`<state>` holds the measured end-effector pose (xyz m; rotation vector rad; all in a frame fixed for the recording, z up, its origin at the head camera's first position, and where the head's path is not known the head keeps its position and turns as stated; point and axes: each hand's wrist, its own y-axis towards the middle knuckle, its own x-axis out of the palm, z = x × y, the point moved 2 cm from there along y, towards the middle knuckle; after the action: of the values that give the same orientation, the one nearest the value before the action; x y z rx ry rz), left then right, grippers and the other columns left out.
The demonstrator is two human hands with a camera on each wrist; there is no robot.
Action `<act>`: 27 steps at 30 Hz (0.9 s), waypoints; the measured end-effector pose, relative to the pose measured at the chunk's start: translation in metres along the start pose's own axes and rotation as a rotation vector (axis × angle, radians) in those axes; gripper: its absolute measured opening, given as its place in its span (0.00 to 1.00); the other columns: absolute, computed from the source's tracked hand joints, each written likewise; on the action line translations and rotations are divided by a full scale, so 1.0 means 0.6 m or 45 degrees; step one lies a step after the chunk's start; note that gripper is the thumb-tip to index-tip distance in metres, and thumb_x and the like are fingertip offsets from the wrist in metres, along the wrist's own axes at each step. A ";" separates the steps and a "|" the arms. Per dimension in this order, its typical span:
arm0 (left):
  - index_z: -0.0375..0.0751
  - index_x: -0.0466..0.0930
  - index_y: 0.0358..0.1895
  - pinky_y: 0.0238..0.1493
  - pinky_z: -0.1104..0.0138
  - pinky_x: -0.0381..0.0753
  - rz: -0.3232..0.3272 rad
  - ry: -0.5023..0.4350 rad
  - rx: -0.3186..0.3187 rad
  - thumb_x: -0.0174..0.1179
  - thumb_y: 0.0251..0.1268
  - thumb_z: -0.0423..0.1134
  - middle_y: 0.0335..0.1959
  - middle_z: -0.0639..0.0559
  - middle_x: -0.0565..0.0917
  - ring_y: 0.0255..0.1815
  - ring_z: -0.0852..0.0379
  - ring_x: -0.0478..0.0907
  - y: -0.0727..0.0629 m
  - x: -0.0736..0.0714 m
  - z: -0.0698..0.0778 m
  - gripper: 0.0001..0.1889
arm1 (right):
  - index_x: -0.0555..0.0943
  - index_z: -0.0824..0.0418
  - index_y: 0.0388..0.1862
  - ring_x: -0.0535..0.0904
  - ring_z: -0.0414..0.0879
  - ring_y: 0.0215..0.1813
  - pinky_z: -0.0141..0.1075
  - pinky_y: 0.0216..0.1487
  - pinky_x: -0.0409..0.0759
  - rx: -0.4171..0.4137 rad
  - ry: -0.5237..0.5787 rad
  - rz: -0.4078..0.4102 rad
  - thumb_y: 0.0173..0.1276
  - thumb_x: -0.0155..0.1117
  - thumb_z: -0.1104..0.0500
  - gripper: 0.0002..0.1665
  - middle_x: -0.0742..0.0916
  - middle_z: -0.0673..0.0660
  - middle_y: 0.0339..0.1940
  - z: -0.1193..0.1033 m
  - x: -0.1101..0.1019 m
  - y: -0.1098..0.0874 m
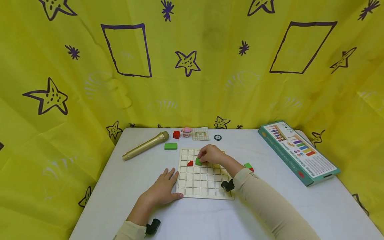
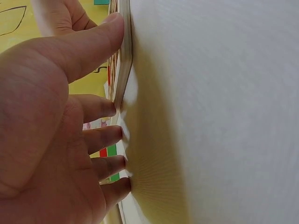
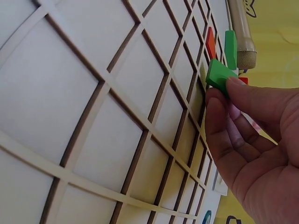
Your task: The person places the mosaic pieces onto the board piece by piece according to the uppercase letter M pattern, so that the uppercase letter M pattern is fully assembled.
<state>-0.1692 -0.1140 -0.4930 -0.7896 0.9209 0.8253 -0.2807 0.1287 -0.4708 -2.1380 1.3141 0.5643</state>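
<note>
A square wooden grid board (image 1: 207, 198) lies on the white table in front of the person. The right hand (image 1: 211, 155) pinches a small green piece (image 3: 219, 74) between thumb and fingers, close over the far part of the grid. Just left of it, a red quarter-round piece (image 1: 190, 163) sits on the board. The left hand (image 1: 162, 190) rests beside the board's left side with fingers spread. Its thumb touches the near left corner, as the left wrist view shows along the board's edge.
Behind the board lie a gold microphone (image 1: 147, 145), a green block (image 1: 170, 146), a red cube (image 1: 176, 134), a pink figurine (image 1: 186, 132), a grid card (image 1: 200, 134) and a round token (image 1: 217, 137). Partly behind the right arm is a green piece (image 1: 247, 165). A game box (image 1: 300, 150) lies far right.
</note>
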 end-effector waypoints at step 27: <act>0.34 0.60 0.77 0.74 0.42 0.55 0.013 -0.013 0.041 0.66 0.63 0.60 0.79 0.37 0.56 0.79 0.32 0.46 -0.001 -0.001 -0.001 0.48 | 0.86 0.61 0.32 0.77 0.43 0.33 0.35 0.37 0.77 -0.052 -0.238 0.046 0.63 0.74 0.64 0.03 0.85 0.48 0.28 -0.012 0.025 0.002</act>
<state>-0.1690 -0.1150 -0.4927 -0.7525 0.9281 0.8206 -0.2751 0.1136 -0.4748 -2.0415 1.2498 0.7913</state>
